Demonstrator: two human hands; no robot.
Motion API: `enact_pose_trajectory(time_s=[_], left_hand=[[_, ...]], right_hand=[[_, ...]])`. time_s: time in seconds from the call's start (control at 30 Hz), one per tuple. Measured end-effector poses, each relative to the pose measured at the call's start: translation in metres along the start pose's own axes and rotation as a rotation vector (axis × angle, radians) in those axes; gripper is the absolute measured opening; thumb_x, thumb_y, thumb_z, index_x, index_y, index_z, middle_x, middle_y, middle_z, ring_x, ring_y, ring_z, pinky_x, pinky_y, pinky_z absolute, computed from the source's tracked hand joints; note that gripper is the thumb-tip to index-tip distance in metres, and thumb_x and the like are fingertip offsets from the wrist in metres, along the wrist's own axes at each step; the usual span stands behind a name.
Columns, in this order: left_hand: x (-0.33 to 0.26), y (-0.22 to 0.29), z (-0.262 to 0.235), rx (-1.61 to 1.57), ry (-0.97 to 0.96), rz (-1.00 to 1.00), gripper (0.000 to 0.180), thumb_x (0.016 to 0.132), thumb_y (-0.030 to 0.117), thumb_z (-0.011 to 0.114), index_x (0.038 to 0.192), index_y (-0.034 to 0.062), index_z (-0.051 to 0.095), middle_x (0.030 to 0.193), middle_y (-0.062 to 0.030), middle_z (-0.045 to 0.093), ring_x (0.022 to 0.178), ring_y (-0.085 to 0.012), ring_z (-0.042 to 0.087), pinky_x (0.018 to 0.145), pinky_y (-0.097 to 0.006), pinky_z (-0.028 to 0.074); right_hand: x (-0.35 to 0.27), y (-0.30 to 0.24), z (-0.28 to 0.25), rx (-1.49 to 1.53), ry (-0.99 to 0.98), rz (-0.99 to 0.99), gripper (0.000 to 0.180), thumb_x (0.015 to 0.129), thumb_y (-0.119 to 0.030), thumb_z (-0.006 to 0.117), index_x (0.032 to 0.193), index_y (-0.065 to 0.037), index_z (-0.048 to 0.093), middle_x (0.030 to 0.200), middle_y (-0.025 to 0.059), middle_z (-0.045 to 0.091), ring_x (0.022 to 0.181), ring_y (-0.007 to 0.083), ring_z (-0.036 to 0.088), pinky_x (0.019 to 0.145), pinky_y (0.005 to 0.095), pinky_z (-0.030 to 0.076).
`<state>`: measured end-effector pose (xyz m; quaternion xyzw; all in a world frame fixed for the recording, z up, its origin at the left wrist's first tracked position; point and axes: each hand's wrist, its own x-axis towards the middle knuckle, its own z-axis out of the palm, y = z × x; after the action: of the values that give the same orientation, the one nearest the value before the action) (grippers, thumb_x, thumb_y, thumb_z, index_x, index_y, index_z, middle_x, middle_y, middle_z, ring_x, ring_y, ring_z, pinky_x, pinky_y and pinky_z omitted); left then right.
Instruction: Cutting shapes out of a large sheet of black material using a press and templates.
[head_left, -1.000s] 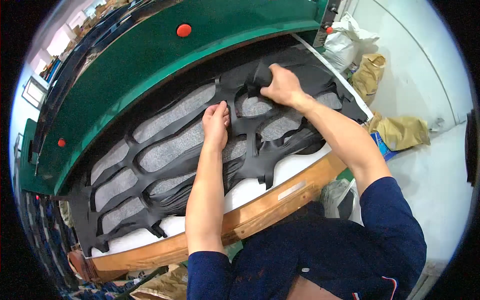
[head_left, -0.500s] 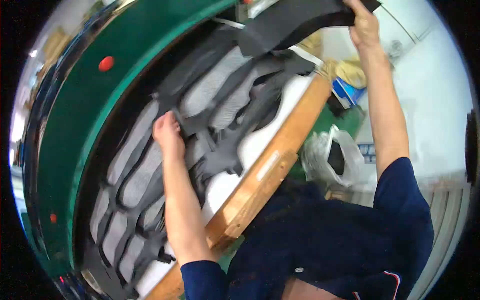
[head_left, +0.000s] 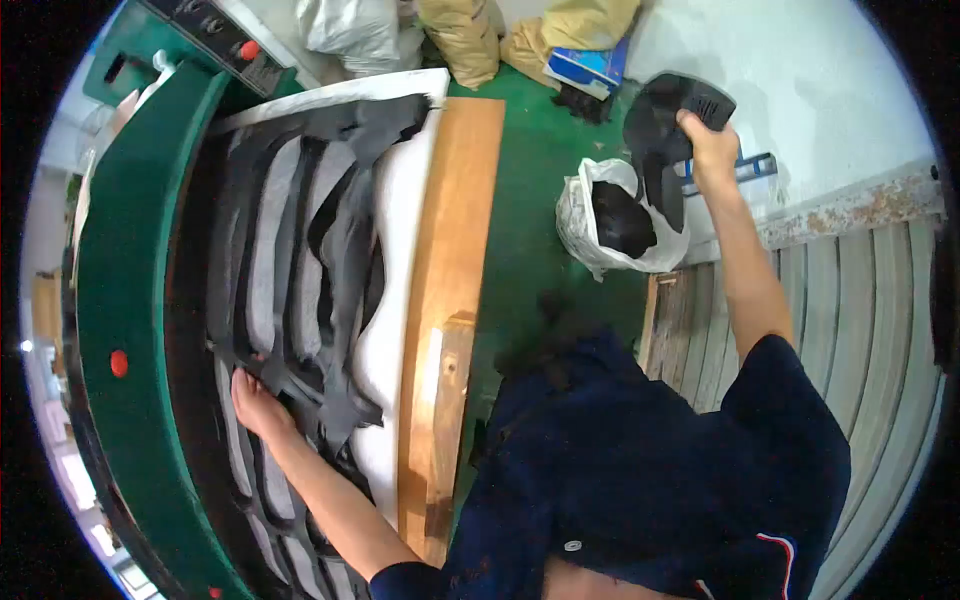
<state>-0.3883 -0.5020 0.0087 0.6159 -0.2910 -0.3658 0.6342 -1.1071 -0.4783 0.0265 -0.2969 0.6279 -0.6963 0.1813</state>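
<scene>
My right hand [head_left: 712, 155], at the upper right, is closed on a curved black cut piece [head_left: 655, 120] of sheet material. It has a rounded broad end with small slits, and a narrow part hangs toward a white plastic bag [head_left: 578, 220] with dark material inside. On the left, my left hand [head_left: 262, 408] is closed at a strip of a black cut-out sheet [head_left: 345, 250]; its fingertips are partly hidden by the strip. The sheet is a web of strips around long rounded openings, with grey showing through, and lies on a white board [head_left: 395, 240].
A wooden beam [head_left: 455, 220] runs along the board's near edge. Beyond the sheet stands a green machine beam [head_left: 130, 280] with red buttons. Tan sacks [head_left: 465, 45] and a blue box [head_left: 590, 68] lie by the wall. Grey corrugated panelling [head_left: 835, 290] is at the right.
My view and body have turned to the right. My right hand has brought the black piece from over the sheet's far end to beside the white bag. My left hand stays at the sheet.
</scene>
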Motion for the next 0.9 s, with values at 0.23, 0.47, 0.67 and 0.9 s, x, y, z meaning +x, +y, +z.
enact_pose_trajectory(time_s=[0.23,0.47,0.67,0.9], left_hand=[[-0.020,0.020,0.027,0.278,0.102,0.048,0.031,0.090,0.019,0.059,0.111,-0.0027,0.064,0.101,-0.0079,0.065,0.090,-0.0177,0.057,0.084,-0.033,0.044],[-0.018,0.026,0.044,0.421,0.353,-0.021,0.035,0.086,0.024,0.063,0.105,-0.0045,0.066,0.101,-0.0114,0.066,0.091,-0.0225,0.060,0.084,-0.036,0.047],[-0.016,0.039,0.028,0.498,0.322,-0.062,0.036,0.086,0.023,0.064,0.106,-0.0069,0.065,0.102,-0.0140,0.067,0.088,-0.0245,0.063,0.084,-0.036,0.049],[-0.002,0.038,0.019,0.615,0.369,0.336,0.023,0.087,0.016,0.068,0.098,-0.0044,0.066,0.085,-0.0064,0.067,0.077,-0.0141,0.063,0.070,-0.026,0.052]], right_hand=[[-0.011,0.170,-0.104,-0.448,0.265,0.104,0.029,0.071,-0.015,0.076,0.094,0.001,0.066,0.088,0.0076,0.068,0.078,0.0188,0.064,0.075,0.0337,0.051],[-0.018,0.241,-0.072,-0.707,0.246,0.317,0.049,0.070,-0.021,0.076,0.111,-0.001,0.057,0.102,0.0175,0.066,0.093,0.0338,0.064,0.085,0.0411,0.049],[-0.013,0.275,0.007,-0.520,0.078,0.965,0.073,0.080,-0.037,0.076,0.129,0.009,0.048,0.109,0.0224,0.061,0.092,0.0294,0.064,0.076,0.0382,0.057],[0.036,0.298,-0.034,-0.162,-0.215,0.836,0.031,0.094,-0.022,0.060,0.116,0.000,0.056,0.100,0.0110,0.062,0.084,0.0197,0.065,0.073,0.0346,0.058]])
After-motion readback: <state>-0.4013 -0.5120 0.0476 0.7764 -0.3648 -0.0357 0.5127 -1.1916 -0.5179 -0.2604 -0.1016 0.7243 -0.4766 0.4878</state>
